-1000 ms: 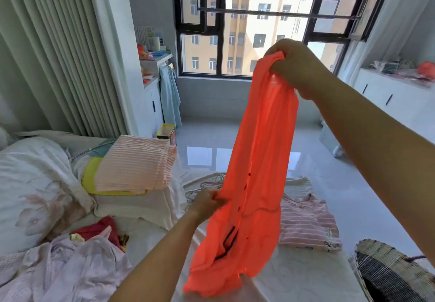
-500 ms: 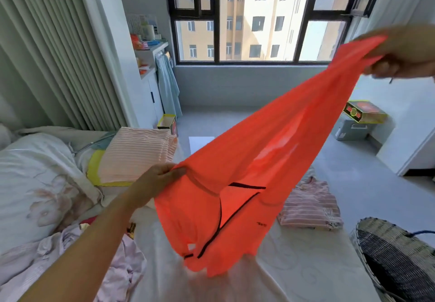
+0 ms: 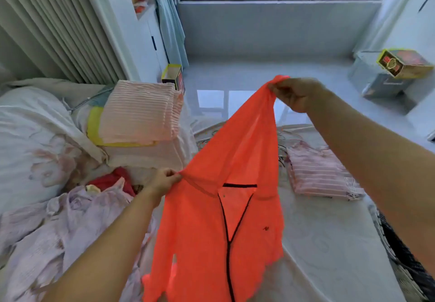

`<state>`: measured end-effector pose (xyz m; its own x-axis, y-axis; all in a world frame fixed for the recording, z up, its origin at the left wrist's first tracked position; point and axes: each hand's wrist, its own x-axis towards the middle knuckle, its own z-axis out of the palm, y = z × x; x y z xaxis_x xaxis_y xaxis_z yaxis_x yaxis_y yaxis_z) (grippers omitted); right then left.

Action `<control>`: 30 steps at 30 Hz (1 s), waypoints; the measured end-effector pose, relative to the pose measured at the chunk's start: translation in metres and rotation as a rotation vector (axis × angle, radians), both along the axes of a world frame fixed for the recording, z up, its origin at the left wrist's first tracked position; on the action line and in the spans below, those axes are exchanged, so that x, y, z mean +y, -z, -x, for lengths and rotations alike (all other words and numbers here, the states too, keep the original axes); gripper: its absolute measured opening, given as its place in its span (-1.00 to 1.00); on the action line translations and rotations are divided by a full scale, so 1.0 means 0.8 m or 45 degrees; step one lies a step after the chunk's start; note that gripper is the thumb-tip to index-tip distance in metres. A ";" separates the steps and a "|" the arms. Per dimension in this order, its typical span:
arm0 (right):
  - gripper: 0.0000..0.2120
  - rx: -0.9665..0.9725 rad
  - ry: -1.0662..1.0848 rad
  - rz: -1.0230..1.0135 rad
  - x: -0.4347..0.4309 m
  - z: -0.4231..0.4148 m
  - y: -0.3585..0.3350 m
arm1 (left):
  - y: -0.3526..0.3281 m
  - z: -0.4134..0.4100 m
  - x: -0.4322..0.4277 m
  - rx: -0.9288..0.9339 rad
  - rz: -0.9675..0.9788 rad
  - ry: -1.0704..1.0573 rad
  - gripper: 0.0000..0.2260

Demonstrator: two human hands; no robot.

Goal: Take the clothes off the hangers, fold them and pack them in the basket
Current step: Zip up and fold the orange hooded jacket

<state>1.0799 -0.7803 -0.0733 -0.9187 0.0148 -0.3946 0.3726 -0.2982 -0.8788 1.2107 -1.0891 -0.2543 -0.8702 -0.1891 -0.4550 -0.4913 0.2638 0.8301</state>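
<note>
Item: orange garment (image 3: 219, 219), thin, with black trim; off its hanger, held in the air over the bed (image 3: 329, 243), lower hem hanging free toward the mattress.

Left hand (image 3: 162, 181): grip pinching one edge of the garment, low and near the body.
Right hand (image 3: 294, 94): grip bunched round another edge, held higher and farther out, so the cloth hangs slanted between the two.

Nearby: folded striped top (image 3: 317, 174) on the bed to the right; woven basket (image 3: 404, 261) at the bed's right edge, partly out of view; folded pink stack (image 3: 138, 111) at the left; unfolded pale clothes (image 3: 66, 231) heaped at lower left.

Step in hand, as judged: spreading the garment for folding.

Risks: the fabric looks slippery and may slide from a light pinch; uneven holds could lay it down skewed or creased; the trailing hem could drag across the loose heap or disturb the folded top.
</note>
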 end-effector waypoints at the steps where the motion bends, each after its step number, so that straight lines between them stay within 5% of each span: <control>1: -0.80 -0.012 0.019 0.021 -0.011 0.010 0.034 | 0.025 0.012 -0.004 -0.011 0.023 -0.042 -0.75; 3: -0.83 0.000 0.032 0.042 -0.028 0.029 0.101 | 0.073 0.042 -0.010 -0.008 0.055 -0.162 -0.77; 5: -0.61 0.023 0.003 0.063 -0.042 0.039 0.169 | 0.122 0.064 -0.012 0.026 0.127 -0.298 -0.92; 7: -0.45 -0.044 -0.089 -0.017 -0.051 0.028 0.243 | 0.165 0.060 -0.003 0.073 0.347 -0.302 -0.85; 10: -0.87 -0.249 -0.434 -0.431 -0.067 -0.033 0.364 | 0.225 0.008 0.041 0.049 0.382 -0.096 -0.86; 16: -0.72 -0.534 -0.973 -0.971 -0.118 -0.151 0.555 | 0.353 -0.109 0.129 -0.372 0.199 0.549 -0.76; 18: -0.85 -0.550 -1.077 -1.168 -0.134 -0.170 0.588 | 0.382 -0.133 0.136 -0.442 0.207 0.641 -0.73; 24: -0.72 -0.479 -1.137 -1.588 -0.160 -0.195 0.612 | 0.409 -0.145 0.129 -0.447 0.258 0.470 -0.73; 28: -0.87 -0.545 -1.207 -1.437 -0.157 -0.180 0.600 | 0.408 -0.128 0.129 -0.434 0.351 0.376 -0.69; 30: -0.76 -0.668 -1.175 -1.154 -0.153 -0.170 0.589 | 0.409 -0.113 0.125 -0.368 0.393 0.373 -0.68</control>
<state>1.2159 -0.9031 -0.5444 -0.4868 -0.0753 -0.8703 0.4623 0.8232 -0.3297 1.3010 -0.9894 -0.5816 -0.7538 -0.1195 -0.6462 -0.5578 0.6361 0.5331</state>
